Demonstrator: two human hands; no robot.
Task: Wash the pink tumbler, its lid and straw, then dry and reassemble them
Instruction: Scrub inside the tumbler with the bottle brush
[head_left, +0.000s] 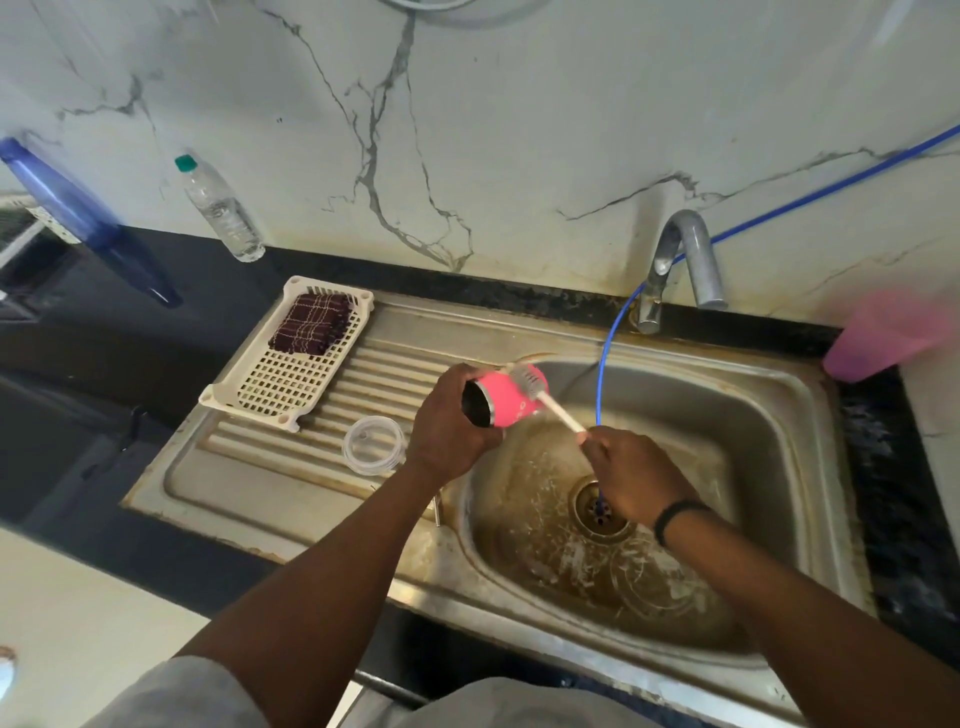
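Note:
My left hand (447, 431) grips the pink tumbler (506, 400) on its side above the sink's left rim, its dark mouth turned left toward me. My right hand (634, 480) holds the white handle of a bottle brush (540, 392), whose bristles lie against the tumbler's outer wall near its base. The clear lid (375, 451) lies on the ribbed drainboard left of my left hand. A metal straw (438, 506) pokes out below my left forearm, mostly hidden.
The steel sink (769, 415) has a drain (602, 506) under my right hand. A tap (685, 260) and blue hose (605, 358) stand behind. A white rack (270, 384) carries a dark cloth (310, 323). Clear bottle (221, 208), blue bottle (78, 208) and pink cup (883, 335) on the counter.

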